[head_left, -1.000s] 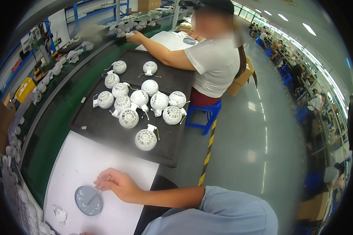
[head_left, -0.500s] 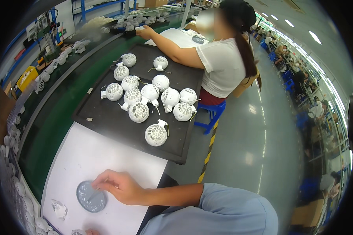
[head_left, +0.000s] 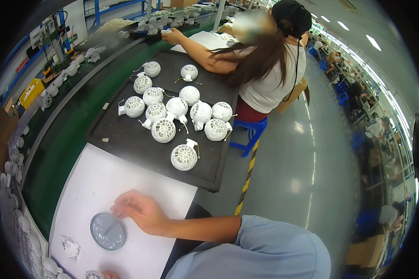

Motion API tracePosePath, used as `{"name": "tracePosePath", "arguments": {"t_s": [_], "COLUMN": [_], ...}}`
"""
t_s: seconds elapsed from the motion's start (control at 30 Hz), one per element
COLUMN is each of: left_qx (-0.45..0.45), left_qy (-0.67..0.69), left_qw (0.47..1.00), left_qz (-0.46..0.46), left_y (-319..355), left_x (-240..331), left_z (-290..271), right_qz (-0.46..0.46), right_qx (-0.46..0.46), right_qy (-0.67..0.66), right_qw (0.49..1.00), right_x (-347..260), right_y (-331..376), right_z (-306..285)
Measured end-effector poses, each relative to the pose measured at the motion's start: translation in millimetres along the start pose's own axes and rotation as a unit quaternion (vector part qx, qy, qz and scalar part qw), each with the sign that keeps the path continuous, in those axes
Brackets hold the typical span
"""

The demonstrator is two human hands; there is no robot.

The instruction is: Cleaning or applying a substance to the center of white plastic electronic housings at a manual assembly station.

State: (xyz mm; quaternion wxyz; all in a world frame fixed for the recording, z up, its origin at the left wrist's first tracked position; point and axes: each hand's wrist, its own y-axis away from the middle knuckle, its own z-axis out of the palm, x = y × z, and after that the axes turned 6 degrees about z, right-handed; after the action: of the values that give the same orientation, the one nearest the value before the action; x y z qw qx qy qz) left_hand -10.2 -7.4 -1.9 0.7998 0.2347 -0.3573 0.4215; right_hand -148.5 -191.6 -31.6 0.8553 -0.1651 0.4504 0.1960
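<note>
The grey round disc (head_left: 108, 231) now sits a bit lower and more to the left on the white sheet (head_left: 97, 186) than it did a moment ago, and the right hand (head_left: 142, 212) has stayed over its top right edge; the fingers are pinched shut on a thin stick-like tool (head_left: 113, 224) whose tip touches the disc; the tool is too small to tell what kind it is; the left hand (head_left: 108, 274) only peeks in at the bottom edge, next to a small white part (head_left: 94, 275), and I cannot tell if it is gripping anything; a crumpled white bit (head_left: 70, 246) lies just left of the disc; past the white sheet is a black mat (head_left: 125, 139) with many white ball-shaped cages (head_left: 184, 157) on it, most of them bunched close together and one alone near the front; a green belt (head_left: 60, 139) runs along the left side; another person in a white shirt (head_left: 270, 79) sits on a blue stool (head_left: 251, 132) further up the table, with a hand (head_left: 172, 35) reaching out to more white parts.
</note>
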Motion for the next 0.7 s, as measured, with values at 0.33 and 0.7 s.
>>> {"name": "tracePosePath", "arguments": {"t_s": [0.33,0.7], "left_qx": [0.035,0.039], "left_qy": [-0.029,0.004], "left_qw": [0.999,0.999], "left_qz": [0.004,-0.001], "left_y": [5.8,1.5], "left_x": [1.3,-1.0], "left_z": [15.4,4.4], "right_qz": [0.024,0.034], "right_qx": [-0.003,-0.016], "right_qy": [0.001,-0.01], "right_qw": [1.0,0.999], "right_x": [-1.9,0.4], "right_y": [-1.7,-0.4], "right_z": [-1.1,0.9]}}
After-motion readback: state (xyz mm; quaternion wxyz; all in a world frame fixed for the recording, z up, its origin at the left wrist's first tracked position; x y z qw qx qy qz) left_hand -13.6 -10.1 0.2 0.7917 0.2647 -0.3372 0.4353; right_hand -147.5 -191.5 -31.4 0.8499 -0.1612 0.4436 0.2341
